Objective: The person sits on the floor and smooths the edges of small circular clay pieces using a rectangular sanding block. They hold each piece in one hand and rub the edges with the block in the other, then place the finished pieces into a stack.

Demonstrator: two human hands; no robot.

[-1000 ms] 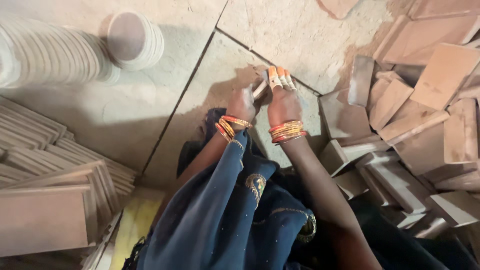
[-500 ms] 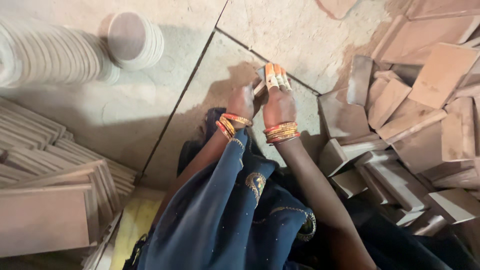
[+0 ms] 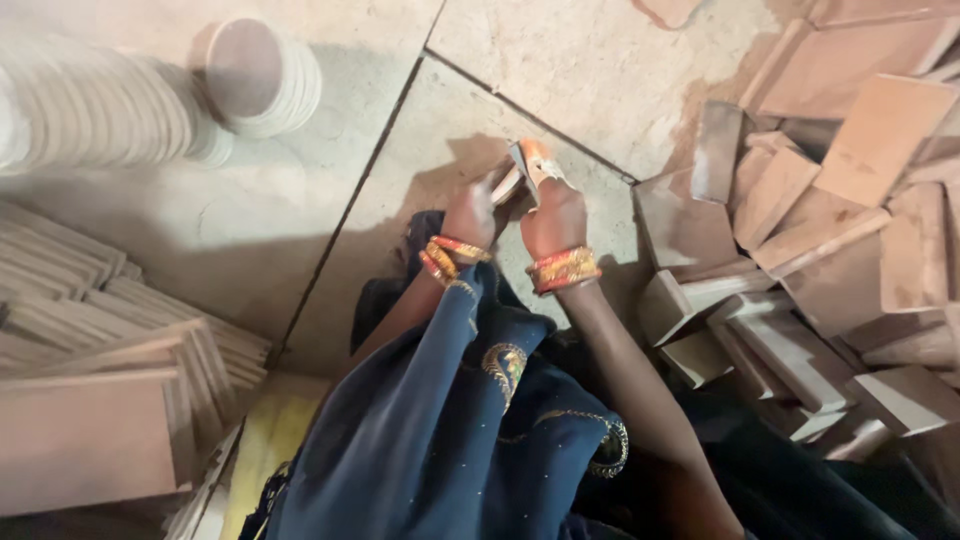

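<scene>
Both my hands meet over the stone floor, just above my dark blue garment. My left hand (image 3: pixel 470 212) and my right hand (image 3: pixel 556 218) together grip a small stack of thin flat pieces (image 3: pixel 527 168), pale with an orange edge. Each wrist carries orange and gold bangles. The fingers wrap the stack, so its lower part is hidden. To the right of my right hand lies a pile of brown clay slabs (image 3: pixel 800 230).
A stack of pale round discs (image 3: pixel 262 78) stands at the upper left, with a blurred row of more discs (image 3: pixel 90 110) beside it. Flat rectangular tiles (image 3: pixel 100 400) are stacked at the lower left. A dark joint (image 3: pixel 350 200) crosses the stone floor.
My hands and the small stack have stayed almost in place, shifting only slightly; the stack now looks tilted a bit more to the left.
</scene>
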